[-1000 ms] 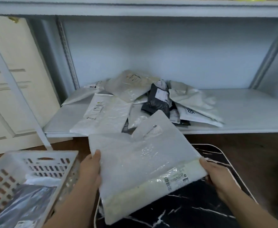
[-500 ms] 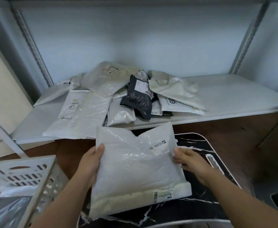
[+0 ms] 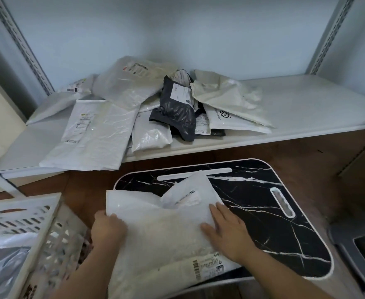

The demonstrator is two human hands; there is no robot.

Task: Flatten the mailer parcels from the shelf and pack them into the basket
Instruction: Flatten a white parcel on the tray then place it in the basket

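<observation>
white mailer parcel [image 3: 162,231] on black marble surface [image 3: 274,212] | left hand [image 3: 108,229] fingers curled, gripping its left edge | right hand [image 3: 229,231] fingers straight, pressing flat on it | basket [image 3: 39,225] left

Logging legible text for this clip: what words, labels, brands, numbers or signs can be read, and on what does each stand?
"ges", large dark letters, partly covered: white mailer on the shelf.
Shipping label with barcode on the dark grey mailer: too blurred to read.
Barcode label on the mailer being flattened under the left hand and right hand: print too small to read.
Labels on the large white mailer and the cream mailer: unreadable.
</observation>
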